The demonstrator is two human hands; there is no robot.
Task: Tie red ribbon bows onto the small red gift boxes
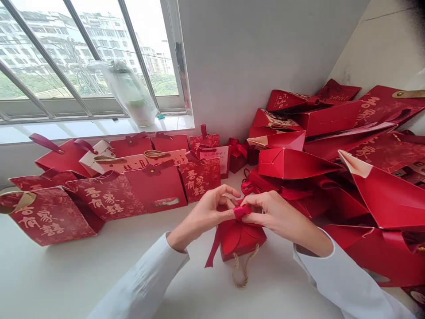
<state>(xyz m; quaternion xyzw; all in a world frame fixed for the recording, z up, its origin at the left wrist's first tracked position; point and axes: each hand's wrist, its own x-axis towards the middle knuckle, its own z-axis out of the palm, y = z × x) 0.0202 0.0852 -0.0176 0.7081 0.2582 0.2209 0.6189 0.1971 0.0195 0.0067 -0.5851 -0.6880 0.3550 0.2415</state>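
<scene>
Red box (244, 246), contents hidden; left hand (212, 207) and right hand (277, 212), fingers closed, pinch its ribbon (241, 212).

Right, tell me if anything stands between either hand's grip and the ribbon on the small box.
Nothing visible does. The left hand and right hand both have the ribbon in their grip, over the box. The piled bags lie off to the right, not between.

Red box (244, 237), plain red ribbon (242, 212), white sleeves (142, 277).
</scene>
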